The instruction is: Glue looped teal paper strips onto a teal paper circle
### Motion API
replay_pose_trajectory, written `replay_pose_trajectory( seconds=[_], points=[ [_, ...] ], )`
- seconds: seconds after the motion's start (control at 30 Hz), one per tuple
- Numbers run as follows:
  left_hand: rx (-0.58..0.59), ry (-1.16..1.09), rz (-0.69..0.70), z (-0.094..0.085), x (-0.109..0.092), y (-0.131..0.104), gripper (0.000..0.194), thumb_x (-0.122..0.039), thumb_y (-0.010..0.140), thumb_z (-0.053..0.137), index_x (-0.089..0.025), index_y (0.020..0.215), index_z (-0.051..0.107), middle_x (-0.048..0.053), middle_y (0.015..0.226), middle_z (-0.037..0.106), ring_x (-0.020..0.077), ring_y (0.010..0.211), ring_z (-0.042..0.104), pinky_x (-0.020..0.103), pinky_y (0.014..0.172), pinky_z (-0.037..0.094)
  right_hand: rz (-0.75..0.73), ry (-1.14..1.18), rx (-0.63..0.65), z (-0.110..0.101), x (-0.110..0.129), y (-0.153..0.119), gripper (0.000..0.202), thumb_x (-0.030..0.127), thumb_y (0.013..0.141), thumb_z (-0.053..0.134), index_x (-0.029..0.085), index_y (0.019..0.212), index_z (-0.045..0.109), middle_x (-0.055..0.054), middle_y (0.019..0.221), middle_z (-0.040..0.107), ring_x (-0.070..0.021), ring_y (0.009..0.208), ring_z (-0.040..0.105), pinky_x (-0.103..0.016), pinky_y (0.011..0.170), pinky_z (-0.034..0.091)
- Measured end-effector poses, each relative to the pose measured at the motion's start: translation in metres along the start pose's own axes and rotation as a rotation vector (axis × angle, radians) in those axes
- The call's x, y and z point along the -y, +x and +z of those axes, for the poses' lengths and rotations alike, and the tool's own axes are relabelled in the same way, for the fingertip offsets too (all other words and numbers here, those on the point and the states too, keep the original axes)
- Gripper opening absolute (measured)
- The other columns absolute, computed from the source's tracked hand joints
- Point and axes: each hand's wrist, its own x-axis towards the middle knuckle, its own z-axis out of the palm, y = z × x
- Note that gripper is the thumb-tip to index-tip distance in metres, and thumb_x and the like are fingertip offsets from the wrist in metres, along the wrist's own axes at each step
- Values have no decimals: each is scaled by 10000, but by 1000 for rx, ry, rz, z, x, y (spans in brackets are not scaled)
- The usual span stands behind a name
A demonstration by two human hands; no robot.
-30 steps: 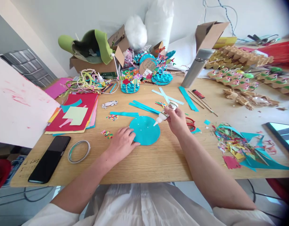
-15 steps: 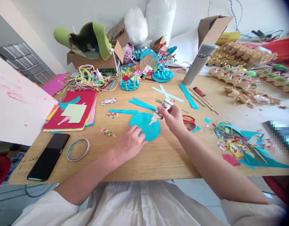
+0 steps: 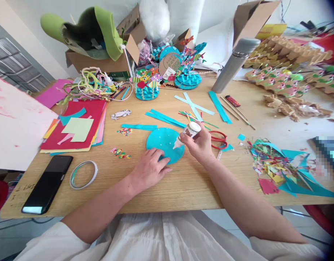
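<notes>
A round blue disc lies on the table, dotted with small white drops of glue. My left hand rests on its lower edge, fingers laid down over the rim and gripping nothing. Above the disc's right side, my right hand is closed around a glue bottle, tilted with its nozzle pointing down left, close to the surface. Whether the tip touches the disc I cannot tell. Red-handled scissors lie just right of my right hand. Two small piles of coloured paper bits, one being this pile, sit left of the disc.
Blue paper strips lie behind the disc. To the left are coloured paper sheets, a black phone and a tape roll. A steel flask stands behind, with paper scraps at right and finished blue crafts at the back.
The glue bottle has tipped further over and its nozzle sits slightly lower on the disc's right side. More white drops show on the disc. The camera view has shifted a little.
</notes>
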Motion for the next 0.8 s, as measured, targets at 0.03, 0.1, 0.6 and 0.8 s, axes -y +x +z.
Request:
replay_pose_trajectory(
  seconds=[0.03, 0.1, 0.6, 0.8],
  points=[
    [10, -3, -2, -1, 0, 0, 277, -372, 910, 617, -174, 1085, 702, 102, 1047, 640, 273, 987, 573, 448, 874, 522, -13, -16, 6, 0, 0, 0, 212, 252, 755, 679, 225, 719, 472, 56, 638, 533, -100, 556, 468, -261, 536, 390],
    [20, -8, -4, -1, 0, 1, 283, -375, 915, 609, -174, 1093, 698, 105, 1076, 644, 275, 994, 570, 451, 876, 518, -34, -52, 20, 0, -2, -2, 215, 253, 756, 682, 225, 725, 471, 50, 659, 541, -106, 576, 477, -268, 557, 395],
    [43, -38, 9, 0, 3, 2, 296, -377, 934, 588, -161, 1113, 684, 75, 1168, 687, 272, 1027, 567, 442, 883, 497, -114, -140, 125, 1, -4, -8, 222, 276, 766, 673, 231, 739, 458, 46, 653, 542, -126, 604, 475, -285, 584, 386],
    [58, -25, 0, -1, 2, 1, 276, -376, 929, 598, -175, 1093, 692, 75, 1160, 689, 262, 1016, 569, 430, 880, 494, -109, -164, 146, 1, -4, -9, 228, 280, 755, 679, 234, 752, 456, 43, 669, 540, -129, 605, 481, -287, 583, 392]
  ],
)
